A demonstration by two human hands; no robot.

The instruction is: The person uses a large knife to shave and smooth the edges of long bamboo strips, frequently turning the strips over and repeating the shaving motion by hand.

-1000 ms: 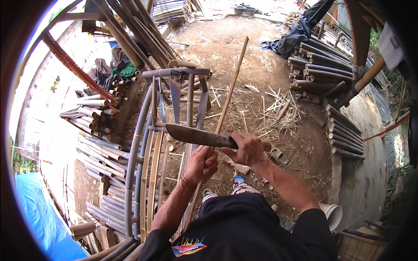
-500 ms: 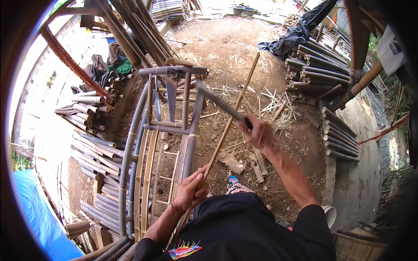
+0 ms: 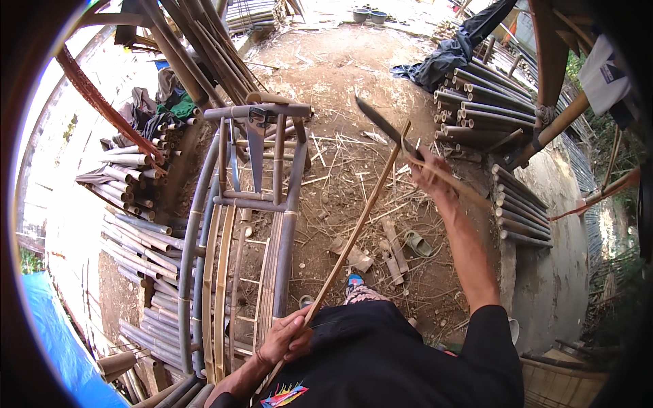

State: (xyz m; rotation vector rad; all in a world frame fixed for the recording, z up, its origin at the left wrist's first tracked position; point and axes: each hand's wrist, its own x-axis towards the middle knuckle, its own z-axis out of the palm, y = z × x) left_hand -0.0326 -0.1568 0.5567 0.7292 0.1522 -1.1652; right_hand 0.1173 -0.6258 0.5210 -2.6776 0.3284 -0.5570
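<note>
My left hand [image 3: 284,336] grips the lower end of a long thin bamboo strip [image 3: 357,228] that slants up and away toward the upper right. Raised at arm's length, my right hand [image 3: 430,173] holds a machete [image 3: 381,122] by its handle, blade pointing up-left above the strip's far tip. A bamboo furniture frame [image 3: 255,204] of grey poles and curved slats stands just left of the strip, with a handsaw [image 3: 256,146] hanging on its top rail.
Stacks of cut bamboo poles lie at left [image 3: 132,224] and at right [image 3: 490,102]. Offcuts and shavings [image 3: 381,248] litter the dirt floor, with a sandal [image 3: 417,243] among them. A blue tarp [image 3: 47,340] is at lower left, and a dark cloth [image 3: 452,47] is draped at top.
My right hand swung the machete up and away to the right from near my left hand. My left hand slid down the strip toward my body.
</note>
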